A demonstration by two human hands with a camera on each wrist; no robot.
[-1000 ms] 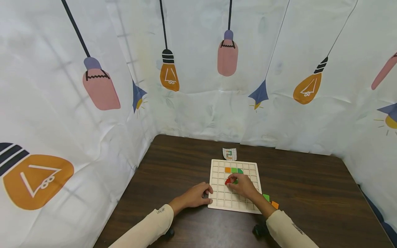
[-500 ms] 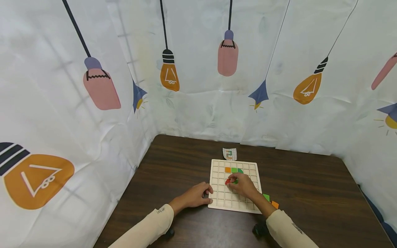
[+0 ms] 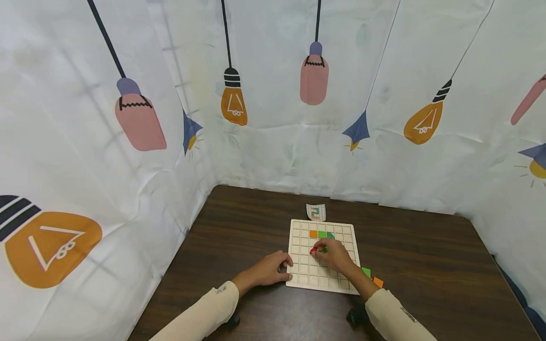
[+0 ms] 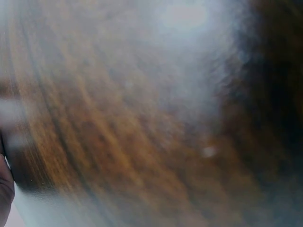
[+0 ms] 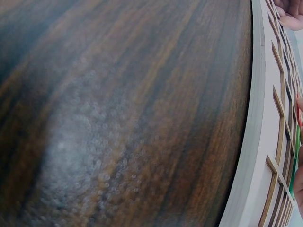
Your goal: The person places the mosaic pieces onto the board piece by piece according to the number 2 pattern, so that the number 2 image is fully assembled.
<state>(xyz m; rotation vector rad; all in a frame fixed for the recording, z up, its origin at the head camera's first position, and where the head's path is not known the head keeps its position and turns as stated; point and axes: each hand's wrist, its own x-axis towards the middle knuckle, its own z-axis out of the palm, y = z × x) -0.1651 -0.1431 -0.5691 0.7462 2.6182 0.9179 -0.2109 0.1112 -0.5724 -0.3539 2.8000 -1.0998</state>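
Observation:
A pale wooden grid board lies on the dark table, seen in the head view. Over its middle, my right hand pinches a small red tile with a rounded edge between thumb and forefinger. Beside it, a green piece shows partly under the fingers. An orange tile, a light green tile and a dark green rounded tile form a row further back. My left hand rests at the board's left edge, fingertips and thumb touching it. The left wrist view shows mostly blurred tabletop.
A small printed card with a coloured grid pattern lies just behind the board. Loose green and orange tiles lie off the board's right edge, close to my right forearm. A patterned white cloth surrounds the table.
The red tile has tilted slightly between my right fingertips and shows a narrower outline. Both hands and the board have stayed in place.

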